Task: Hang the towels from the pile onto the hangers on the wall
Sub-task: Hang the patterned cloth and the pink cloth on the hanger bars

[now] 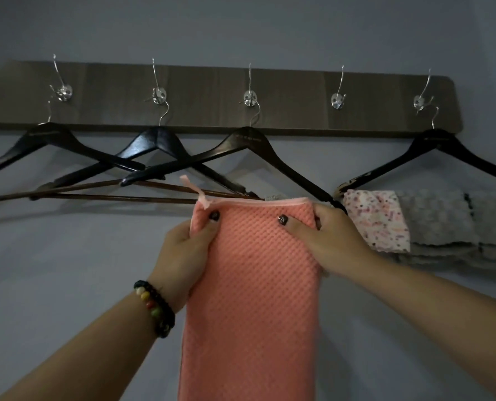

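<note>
Towel [252,285] hangs left of draped hanger [432,157].

Bare forearms, dark patterned nail polish, and a beaded bracelet [155,307] of black and coloured beads on the left wrist

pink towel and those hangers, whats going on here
A person grips the pink towel by its top corners, left hand and right hand, at the bar of the third hanger on the wall rack. The far right hanger already carries a grey towel and a spotted cloth. Two left hangers look bare.
</note>
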### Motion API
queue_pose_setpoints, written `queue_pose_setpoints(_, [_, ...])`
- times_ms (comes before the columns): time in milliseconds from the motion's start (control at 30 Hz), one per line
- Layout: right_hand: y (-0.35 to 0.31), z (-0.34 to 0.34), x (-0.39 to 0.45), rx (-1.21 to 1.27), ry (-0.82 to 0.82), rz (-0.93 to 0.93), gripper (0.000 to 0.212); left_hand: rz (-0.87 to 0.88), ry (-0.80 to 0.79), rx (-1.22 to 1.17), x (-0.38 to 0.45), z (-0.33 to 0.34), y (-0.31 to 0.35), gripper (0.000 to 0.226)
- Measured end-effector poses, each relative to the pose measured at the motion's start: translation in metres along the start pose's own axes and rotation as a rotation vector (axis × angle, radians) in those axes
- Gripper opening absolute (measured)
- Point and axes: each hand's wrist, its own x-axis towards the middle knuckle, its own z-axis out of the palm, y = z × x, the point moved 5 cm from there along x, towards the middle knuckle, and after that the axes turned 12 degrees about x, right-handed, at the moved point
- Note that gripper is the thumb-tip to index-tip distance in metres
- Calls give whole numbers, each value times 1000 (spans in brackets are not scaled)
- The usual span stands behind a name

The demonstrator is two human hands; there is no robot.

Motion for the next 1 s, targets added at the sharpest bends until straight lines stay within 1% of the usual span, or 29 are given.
queue_pose_setpoints(67, [-3, 4, 8, -3, -4, 0, 35, 43, 46, 46, 8, -8, 6, 28])
queue_pose_setpoints(133, [-6, 2, 21, -33, 62, -34, 39, 88, 77, 95, 15, -17, 10, 27])
queue_pose_setpoints(267, [-19, -13, 64, -242, 264, -255, 12, 198, 132, 113, 31, -34, 22, 24])
queue_pose_setpoints(333, [-14, -16, 88, -374, 292, -289, 22, 238, 130, 109, 40, -38, 29, 22])
queue_pose_setpoints(400, [-4, -14, 108, -487, 260, -229, 36, 254, 111, 102, 48, -40, 33, 21])
queue_pose_setpoints(467, [5, -8, 121, -540, 222, -144, 46, 258, 89, 91, 56, -43, 36, 21])
queue_pose_setpoints(567, [13, 2, 133, -589, 175, -40, 53, 245, 64, 82, 69, -47, 38, 21])
queue_pose_setpoints(633, [22, 6, 135, -602, 119, 67, 50, 223, 47, 71, 78, -48, 37, 22])
queue_pose_setpoints(667, [27, 6, 136, -615, 100, 99, 43, 210, 42, 65, 82, -48, 36, 23])
queue_pose_setpoints(733, [31, 3, 136, -608, 106, 111, 29, 187, 49, 56, 88, -50, 32, 24])
queue_pose_setpoints(767, [30, 0, 136, -598, 125, 106, 27, 180, 56, 57, 91, -51, 31, 25])
queue_pose_setpoints(833, [23, -4, 134, -595, 207, 28, 33, 177, 66, 57, 95, -53, 28, 24])
queue_pose_setpoints(867, [14, -2, 131, -561, 264, -61, 35, 182, 71, 52, 97, -54, 27, 23])
queue_pose_setpoints(900, [3, 2, 126, -492, 309, -176, 33, 193, 80, 43, 98, -55, 26, 22])
queue_pose_setpoints(933, [-10, 10, 120, -407, 320, -282, 28, 206, 90, 35, 99, -56, 25, 20])
queue_pose_setpoints(967, [-22, 20, 113, -333, 283, -346, 23, 218, 96, 26, 99, -56, 24, 19])
queue_pose_setpoints(1000, [-33, 34, 108, -281, 199, -369, 20, 228, 93, 17, 99, -55, 23, 17])
